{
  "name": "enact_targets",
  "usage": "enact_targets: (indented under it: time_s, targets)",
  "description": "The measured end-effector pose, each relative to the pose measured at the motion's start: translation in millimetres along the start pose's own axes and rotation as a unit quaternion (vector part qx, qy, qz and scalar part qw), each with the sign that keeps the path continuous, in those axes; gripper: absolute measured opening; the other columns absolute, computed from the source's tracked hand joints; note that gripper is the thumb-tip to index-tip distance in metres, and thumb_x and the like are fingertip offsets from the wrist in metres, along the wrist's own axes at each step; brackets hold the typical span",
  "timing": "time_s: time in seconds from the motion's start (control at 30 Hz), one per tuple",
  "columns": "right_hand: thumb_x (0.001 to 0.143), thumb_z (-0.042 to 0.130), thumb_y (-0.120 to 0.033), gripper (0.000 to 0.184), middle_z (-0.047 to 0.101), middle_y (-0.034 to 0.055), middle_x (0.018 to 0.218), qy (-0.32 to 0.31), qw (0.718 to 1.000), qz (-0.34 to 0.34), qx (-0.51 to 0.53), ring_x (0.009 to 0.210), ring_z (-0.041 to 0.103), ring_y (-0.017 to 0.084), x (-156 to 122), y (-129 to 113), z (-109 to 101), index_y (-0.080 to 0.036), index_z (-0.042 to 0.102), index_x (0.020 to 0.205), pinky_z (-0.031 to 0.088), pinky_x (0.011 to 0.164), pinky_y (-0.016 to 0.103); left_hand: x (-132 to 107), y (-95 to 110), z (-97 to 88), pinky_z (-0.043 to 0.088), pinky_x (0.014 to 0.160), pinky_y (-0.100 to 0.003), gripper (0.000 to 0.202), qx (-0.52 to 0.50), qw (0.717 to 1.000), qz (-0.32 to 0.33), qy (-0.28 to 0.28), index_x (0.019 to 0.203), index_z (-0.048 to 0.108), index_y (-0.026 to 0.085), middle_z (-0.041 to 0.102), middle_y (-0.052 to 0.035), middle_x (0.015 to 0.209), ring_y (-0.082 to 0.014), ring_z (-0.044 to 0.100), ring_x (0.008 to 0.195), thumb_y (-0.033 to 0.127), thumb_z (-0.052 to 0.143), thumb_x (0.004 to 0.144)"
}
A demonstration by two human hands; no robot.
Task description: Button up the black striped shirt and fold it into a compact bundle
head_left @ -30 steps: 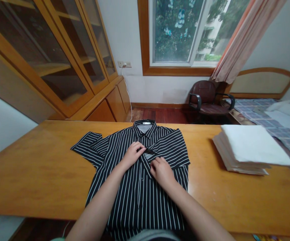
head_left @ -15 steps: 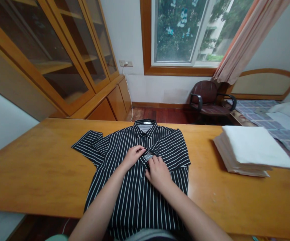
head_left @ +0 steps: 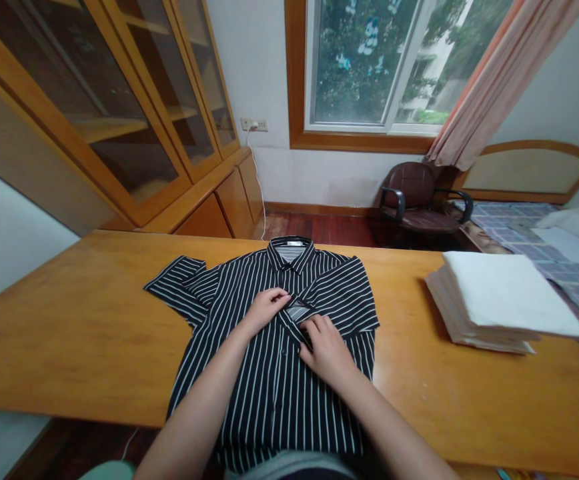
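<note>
Shirt [head_left: 269, 380] front under two hands

The striped shirt lies face up on the table [head_left: 94, 347], collar [head_left: 275, 257] at the far end. Below the collar, its front has a gap [head_left: 298, 311]. The left hand [head_left: 267, 306] has its fingers close together at the gap's edge; I cannot tell if they pinch cloth. The right hand [head_left: 326, 348] has thumb and fingers a bit apart, near the gap's lower edge. The step now looks like working on the front edges. The next move seems to call for a soft, neat pinch there, with the cloth kept flat.
</note>
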State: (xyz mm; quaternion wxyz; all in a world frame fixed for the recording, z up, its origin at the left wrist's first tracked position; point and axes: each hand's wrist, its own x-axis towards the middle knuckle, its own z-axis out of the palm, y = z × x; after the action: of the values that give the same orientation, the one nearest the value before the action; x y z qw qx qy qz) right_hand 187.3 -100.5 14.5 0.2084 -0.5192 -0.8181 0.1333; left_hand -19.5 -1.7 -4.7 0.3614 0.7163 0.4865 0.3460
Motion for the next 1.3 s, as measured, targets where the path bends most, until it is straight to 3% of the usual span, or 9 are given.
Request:
enact_targets:
  time_s: [0.1, 0.27, 0.43, 0.6, 0.77, 0.97, 1.1, 1.3]
  targets:
    - [0.081, 0.069, -0.021, 0.022, 0.06, 0.0086, 0.108, 0.001, 1.0, 0.0, 0.001, 0.1, 0.054, 0.028, -1, 4, 2, -0.021, 0.061, 0.102, 0.051, 0.087, 0.043, 0, 0, 0.5, 0.048, 0.073, -0.027, 0.026, 0.005, 1.0, -0.001, 0.002, 0.087, 0.07, 0.019, 0.07, -0.0016, 0.085, -0.0189, 0.064, 0.081, 0.042, 0.057, 0.089]
    - [0.084, 0.064, -0.015, 0.007, 0.061, 0.0075, 0.1, -0.002, 1.0, -0.014, 0.025, 0.094, 0.055, 0.025, 1, 9, 5, -0.02, 0.06, 0.086, 0.051, 0.085, 0.04, 1, 0, 0.6, 0.048, 0.074, -0.028, 0.027, 0.008, 1.0, 0.009, 0.0, 0.086, 0.07, 0.019, 0.071, -0.0018, 0.084, -0.0186, 0.064, 0.079, 0.043, 0.057, 0.089]
    - [0.089, 0.059, -0.016, 0.006, 0.064, 0.0055, 0.092, 0.008, 0.996, -0.001, 0.094, 0.09, 0.056, 0.023, 7, 22, -13, -0.021, 0.059, 0.086, 0.049, 0.082, 0.037, 1, 6, 0.9, 0.049, 0.079, -0.03, 0.028, -0.006, 1.0, 0.002, -0.008, 0.086, 0.071, 0.019, 0.071, -0.0027, 0.087, -0.0198, 0.065, 0.083, 0.044, 0.058, 0.088]
    - [0.092, 0.054, -0.025, 0.008, 0.066, 0.0025, 0.086, 0.018, 0.984, 0.046, 0.172, 0.082, 0.06, 0.02, 20, 63, -45, -0.022, 0.058, 0.086, 0.047, 0.077, 0.034, 5, 33, 7.0, 0.048, 0.081, -0.03, 0.027, -0.023, 0.999, -0.005, -0.035, 0.084, 0.071, 0.019, 0.07, -0.0027, 0.087, -0.0198, 0.065, 0.084, 0.044, 0.059, 0.087]
    - [0.089, 0.054, -0.035, 0.015, 0.065, 0.0005, 0.085, 0.066, 0.948, 0.138, 0.28, 0.078, 0.063, 0.018, 27, 103, -47, -0.022, 0.056, 0.097, 0.05, 0.073, 0.031, 12, 59, 32.8, 0.049, 0.069, -0.027, 0.028, -0.086, 0.992, -0.035, -0.086, 0.083, 0.069, 0.018, 0.068, -0.0013, 0.08, -0.0171, 0.064, 0.072, 0.045, 0.06, 0.086]
    - [0.092, 0.054, -0.044, 0.027, 0.068, 0.0065, 0.105, 0.086, 0.964, 0.124, 0.219, 0.097, 0.064, 0.022, 19, 91, -31, -0.022, 0.059, 0.107, 0.05, 0.089, 0.038, 19, 43, 69.2, 0.048, 0.058, -0.024, 0.033, -0.161, 0.979, -0.09, -0.082, 0.08, 0.065, 0.017, 0.063, 0.0002, 0.072, -0.0139, 0.059, 0.059, 0.049, 0.062, 0.081]
    - [0.092, 0.057, -0.046, 0.029, 0.068, 0.0076, 0.104, 0.098, 0.971, 0.102, 0.191, 0.098, 0.064, 0.024, 14, 86, -29, -0.021, 0.064, 0.106, 0.05, 0.09, 0.038, 15, 35, 68.0, 0.047, 0.057, -0.022, 0.033, -0.178, 0.978, -0.085, -0.07, 0.084, 0.066, 0.017, 0.062, 0.0004, 0.075, -0.0124, 0.057, 0.061, 0.049, 0.062, 0.083]
    - [0.101, 0.04, -0.044, 0.037, 0.069, 0.0058, 0.09, 0.11, 0.963, 0.092, 0.227, 0.087, 0.065, 0.021, 15, 94, -32, -0.021, 0.069, 0.095, 0.05, 0.08, 0.034, 7, 34, 59.7, 0.047, 0.06, -0.024, 0.03, -0.156, 0.986, -0.054, -0.018, 0.087, 0.067, 0.017, 0.062, -0.0002, 0.077, -0.0143, 0.057, 0.067, 0.047, 0.06, 0.086]
